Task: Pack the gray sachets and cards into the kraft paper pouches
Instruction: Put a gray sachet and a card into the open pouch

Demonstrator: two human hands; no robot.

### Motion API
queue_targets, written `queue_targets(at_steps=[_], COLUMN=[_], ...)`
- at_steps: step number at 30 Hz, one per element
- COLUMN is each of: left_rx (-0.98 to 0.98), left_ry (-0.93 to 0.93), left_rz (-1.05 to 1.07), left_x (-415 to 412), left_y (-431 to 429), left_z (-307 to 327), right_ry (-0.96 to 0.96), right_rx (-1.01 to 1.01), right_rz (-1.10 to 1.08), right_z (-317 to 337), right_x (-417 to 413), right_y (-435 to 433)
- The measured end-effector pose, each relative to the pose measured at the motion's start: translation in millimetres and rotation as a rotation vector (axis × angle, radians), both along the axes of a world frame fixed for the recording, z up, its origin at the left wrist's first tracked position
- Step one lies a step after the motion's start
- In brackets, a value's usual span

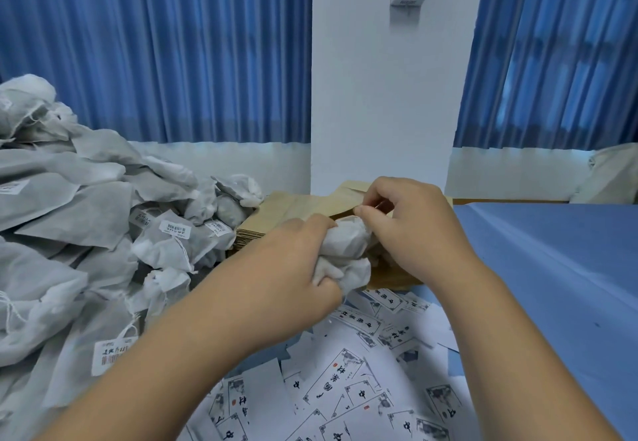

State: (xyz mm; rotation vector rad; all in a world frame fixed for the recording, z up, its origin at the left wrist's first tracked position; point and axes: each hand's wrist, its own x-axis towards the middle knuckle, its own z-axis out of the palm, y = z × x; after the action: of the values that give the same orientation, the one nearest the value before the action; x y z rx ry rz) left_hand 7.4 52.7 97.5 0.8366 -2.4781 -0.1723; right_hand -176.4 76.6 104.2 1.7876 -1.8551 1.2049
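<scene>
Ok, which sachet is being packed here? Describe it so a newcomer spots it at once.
Start at the white pillar between the blue curtains; at its foot lies a stack of kraft paper pouches. In front of it the left hand grips one gray sachet, while the right hand pinches a pouch edge above. Unlike the sachets heaped loose on the left, it is crumpled and held.

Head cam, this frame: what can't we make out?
- Mouth of the kraft pouch, and any card inside: head view, hidden behind the right hand pinching its edge.
- Count of gray sachets gripped by the left hand: head view, fingers cover them.
- Print on the cards and barcode labels: head view, too small.
- Extent of the sachet pile: cut off by the left edge.
</scene>
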Motion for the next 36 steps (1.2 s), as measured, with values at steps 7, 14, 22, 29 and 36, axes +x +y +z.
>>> queue_targets(at_steps=[7,14,22,29,36], left_rx=[0.140,0.239,0.653,0.404,0.117], left_ry=[0.228,0.470,0.588,0.523,0.365], left_rz=[0.139,0.151,-0.035,0.041,0.227], left_x=[-20,-25,-23,-23,-24], left_y=[-7,-5,-11,-14,-17], left_z=[-12,-18,-15,-19,-25], right_ry=[0.064,0.001,0.007,-0.050,-0.101], right_rx=[0.028,-0.020,-0.020,-0.072,-0.054], right_rz=[-0.015,-0.009,-0.020,-0.034,0.011], right_z=[0,-1,-1,0,-2], right_x=[9,9,17,11,10], right_y=[-3,-4,-3,-5,-7])
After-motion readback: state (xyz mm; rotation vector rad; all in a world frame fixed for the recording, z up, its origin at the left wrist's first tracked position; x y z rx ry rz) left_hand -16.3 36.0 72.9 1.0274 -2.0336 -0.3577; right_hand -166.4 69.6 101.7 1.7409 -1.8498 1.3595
